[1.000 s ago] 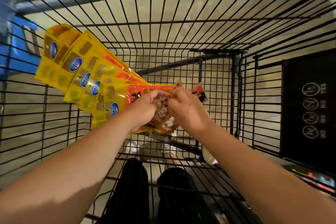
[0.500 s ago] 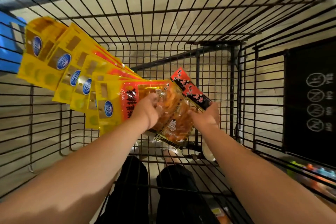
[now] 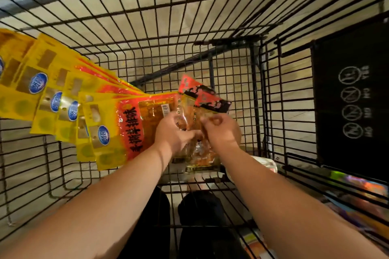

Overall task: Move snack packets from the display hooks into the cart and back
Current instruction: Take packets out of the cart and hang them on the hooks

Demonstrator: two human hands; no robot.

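Both my arms reach down into a black wire cart (image 3: 210, 27). My left hand (image 3: 174, 132) grips the near ends of several yellow and red snack packets (image 3: 69, 101) that fan out to the left inside the cart. My right hand (image 3: 221, 130) pinches a smaller packet with a red and black header (image 3: 202, 94) and orange contents, held against the fan's right end. The two hands touch around these packets, and the packets' lower ends are hidden behind my fingers.
A black panel with white pictograms (image 3: 353, 99) covers the cart's right wall. Colourful goods (image 3: 362, 193) lie outside the cart at the lower right. My dark trouser legs (image 3: 195, 227) and tiled floor show through the wire bottom.
My right hand, which held the red-headed packet out at its right edge, has moved left to meet my left hand. The fan of yellow packets has shifted slightly left and down in view.
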